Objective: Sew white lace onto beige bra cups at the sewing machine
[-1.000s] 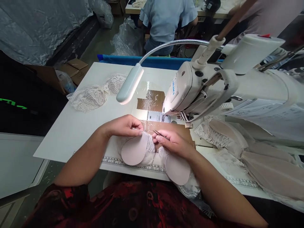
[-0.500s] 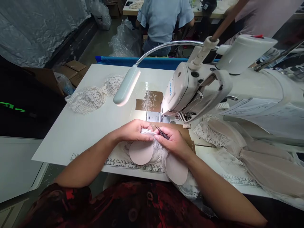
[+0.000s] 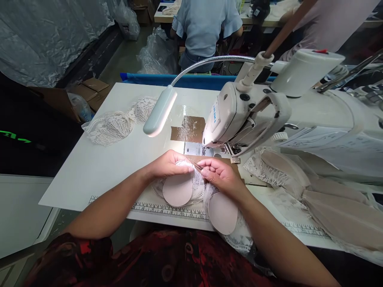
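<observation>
A white lace bra with two pale padded cups lies at the table's front edge, one cup hanging partly over it. My left hand is closed, pinching the lace edge between thumb and fingers. In my right hand, closed, are small dark thread snips, their tips touching or very near the lace beside my left thumb. Just beyond both hands stands the needle area of a white sewing machine.
Another lace bra lies at the table's far left. A lamp on a bendy neck hangs over the white table. Several padded lace pieces are piled at the right. A person in a blue top sits beyond the table.
The snips have swung from lying back across my right fingers to pointing at the lace by my left thumb. My right hand has shifted slightly right; my left still pinches the lace.
</observation>
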The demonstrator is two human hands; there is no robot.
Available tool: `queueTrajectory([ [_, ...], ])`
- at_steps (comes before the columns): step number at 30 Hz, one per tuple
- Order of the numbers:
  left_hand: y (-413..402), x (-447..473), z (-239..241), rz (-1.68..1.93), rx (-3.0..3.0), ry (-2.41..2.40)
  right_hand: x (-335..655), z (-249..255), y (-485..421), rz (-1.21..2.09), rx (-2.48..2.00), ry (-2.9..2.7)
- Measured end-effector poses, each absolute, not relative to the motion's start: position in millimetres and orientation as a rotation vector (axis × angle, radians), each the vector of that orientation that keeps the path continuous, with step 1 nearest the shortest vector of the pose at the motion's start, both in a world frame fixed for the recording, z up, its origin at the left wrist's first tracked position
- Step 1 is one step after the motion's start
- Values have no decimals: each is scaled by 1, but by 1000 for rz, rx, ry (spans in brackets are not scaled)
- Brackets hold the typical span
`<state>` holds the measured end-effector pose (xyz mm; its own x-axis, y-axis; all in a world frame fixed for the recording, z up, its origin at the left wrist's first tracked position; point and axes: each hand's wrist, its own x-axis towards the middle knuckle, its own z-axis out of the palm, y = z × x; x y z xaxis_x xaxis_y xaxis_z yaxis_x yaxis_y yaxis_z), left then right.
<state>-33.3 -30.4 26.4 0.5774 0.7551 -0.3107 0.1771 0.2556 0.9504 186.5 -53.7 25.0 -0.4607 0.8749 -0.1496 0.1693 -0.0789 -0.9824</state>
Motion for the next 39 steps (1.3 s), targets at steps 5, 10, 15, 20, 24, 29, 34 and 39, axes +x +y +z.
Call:
queueTrajectory([
  [5,-31,-30,23,468,1261,866,182,22,-56,1599,-1112,-1668],
  [10,-31,-29,24,456,1274,810,176,26,-58,1546,-1114,-1648],
  [15,-32,-29,25,423,1310,808,176,26,-57,1478,-1199,-1683],
  [20,-31,-27,24,439,1344,809,176,18,-55,1641,-1114,-1532],
  [24,-28,-34,28,377,1389,856,175,15,-54,1734,-1080,-1579],
  [29,-25,-43,32,357,1378,880,179,16,-54,1727,-1091,-1618],
  [34,-27,-40,29,382,1247,855,189,18,-50,1689,-1077,-1583],
  [39,-28,-39,26,368,1211,837,192,20,-47,1685,-1097,-1687],
])
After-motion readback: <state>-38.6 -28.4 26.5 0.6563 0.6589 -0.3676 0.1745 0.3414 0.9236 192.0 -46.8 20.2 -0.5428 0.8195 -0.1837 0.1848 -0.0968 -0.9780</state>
